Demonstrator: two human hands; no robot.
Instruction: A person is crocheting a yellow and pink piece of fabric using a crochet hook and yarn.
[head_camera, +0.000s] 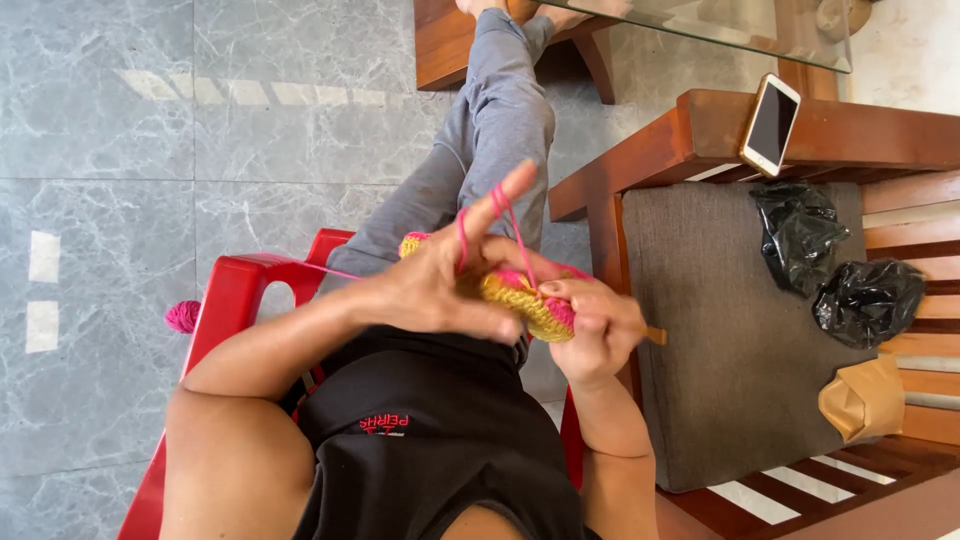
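Observation:
My left hand (435, 290) holds a small yellow and pink crocheted piece (522, 302) over my lap. Its index finger points up with a pink yarn strand (503, 212) looped around it. My right hand (597, 328) pinches the other side of the piece and grips a crochet hook, of which only the wooden end (655, 335) sticks out. The hook's tip is hidden in the work. The yarn runs left to a pink yarn ball (183, 316) on the floor beside the red plastic chair (235, 295) I sit in.
To the right stands a wooden seat with a grey cushion (720, 340). A smartphone (771, 124) lies on its armrest. Two black plastic bags (800, 235) (868, 300) and a tan bag (862, 400) sit on the cushion. A glass-topped table (720, 25) is ahead, over grey marble floor (100, 150).

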